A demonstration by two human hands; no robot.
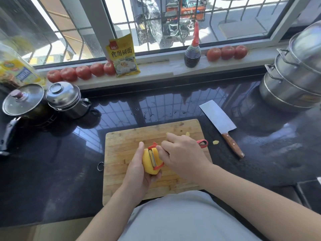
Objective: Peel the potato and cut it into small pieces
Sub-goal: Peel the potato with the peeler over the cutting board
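Potato [149,164]: yellow, already without skin on the side we see; it is in the lower centre of the frame, held above the cutting board. Its long axis runs nearly up and down in the picture, the top end a little toward the left.
Left hand [137,173]: it grips the potato from the left and from below, with the thumb lying up along the left side and the fingers curled under it.
Right hand [184,158]: it is closed around the handle of the peeler, with the back of the hand to the camera, just right of the potato.
Peeler [155,158]: red, with a metal blade; the head lies on the right face of the potato, and the blade runs along the long axis of the potato. The loop end of the handle comes out to the right behind the hand.
Cutting board [121,150]: wooden, in the centre of the frame on the dark countertop [52,171]; small yellow pieces lie near its upper right corner.
Cleaver [221,125]: to the right of the board, flat on the countertop, blade toward the upper left, wooden handle toward the lower right. No hand touches it.
Windowsill: tomatoes [83,72] in a row, a yellow packet [122,56] and a dark bottle [192,54].
Edges: small metal pots [64,99] at the left, stacked steamer pots [293,75] at the right.
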